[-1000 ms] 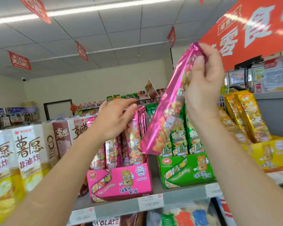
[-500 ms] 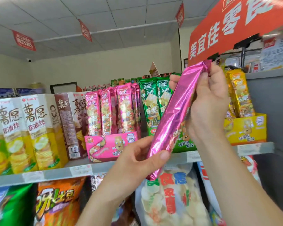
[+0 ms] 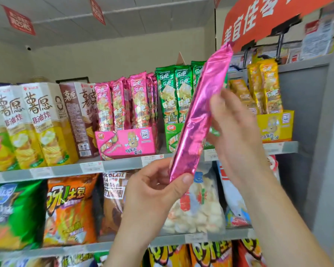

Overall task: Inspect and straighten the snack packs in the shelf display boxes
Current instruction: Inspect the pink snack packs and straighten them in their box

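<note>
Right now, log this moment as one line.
step: inspecting | pink snack pack: held up, tilted | left hand: pinches bottom end | right hand: at middle, grip unclear

Plainly a small grocery or convenience shop, judging by the grey shelf (image 3: 66, 170) under the pink display box (image 3: 126, 143), edged with paper price labels (image 3: 151, 158). In a row with that box: tall crisp cartons (image 3: 37, 122) to its left, a green display box (image 3: 172, 138) just to its right and a yellow display box (image 3: 274, 126) further right, all stocked with identical upright packs. Below the box, a lower shelf of big snack bags (image 3: 69, 209); above and left of it, red promotional signs (image 3: 18, 20) hung from the ceiling and a small security camera (image 3: 28, 48); above and right, a large orange banner (image 3: 258, 18) in Chinese characters.
</note>
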`<state>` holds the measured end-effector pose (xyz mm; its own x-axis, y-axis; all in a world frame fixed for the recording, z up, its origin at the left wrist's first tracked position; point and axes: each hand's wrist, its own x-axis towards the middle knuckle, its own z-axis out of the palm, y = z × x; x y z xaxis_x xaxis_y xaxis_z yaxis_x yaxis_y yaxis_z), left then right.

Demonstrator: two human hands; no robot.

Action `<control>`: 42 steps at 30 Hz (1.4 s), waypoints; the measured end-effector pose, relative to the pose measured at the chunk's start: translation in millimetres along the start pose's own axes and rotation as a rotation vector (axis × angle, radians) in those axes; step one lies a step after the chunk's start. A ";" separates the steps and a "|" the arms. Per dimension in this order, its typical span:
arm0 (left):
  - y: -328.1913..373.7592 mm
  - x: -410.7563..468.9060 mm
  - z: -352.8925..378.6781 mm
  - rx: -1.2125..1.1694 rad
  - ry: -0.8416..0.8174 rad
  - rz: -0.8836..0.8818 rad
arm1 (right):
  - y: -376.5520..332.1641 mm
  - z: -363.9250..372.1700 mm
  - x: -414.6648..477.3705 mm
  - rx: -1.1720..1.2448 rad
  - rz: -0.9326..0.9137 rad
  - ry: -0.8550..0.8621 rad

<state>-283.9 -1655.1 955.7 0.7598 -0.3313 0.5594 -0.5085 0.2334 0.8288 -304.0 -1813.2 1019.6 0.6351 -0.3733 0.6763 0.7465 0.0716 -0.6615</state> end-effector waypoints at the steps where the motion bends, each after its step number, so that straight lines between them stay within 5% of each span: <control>1: -0.2 -1.6 1.7 0.013 0.017 0.008 | 4.1 -0.5 -8.9 -0.008 -0.007 -0.042; 12: -0.1 -17.7 14.1 0.078 -0.042 0.013 | 16.7 -5.5 -55.9 0.062 0.074 -0.064; 20: 3.9 -18.2 20.4 0.037 -0.046 0.046 | 27.0 -1.5 -92.5 -0.141 0.142 -0.116; 42: 24.3 15.7 19.2 -0.358 0.233 0.048 | 51.9 -24.6 -145.8 -0.538 0.181 -0.307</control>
<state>-292.1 -1672.2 984.9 0.8308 -0.1071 0.5461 -0.4036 0.5598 0.7237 -362.7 -1777.8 878.7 0.8291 -0.1112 0.5479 0.4692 -0.3946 -0.7901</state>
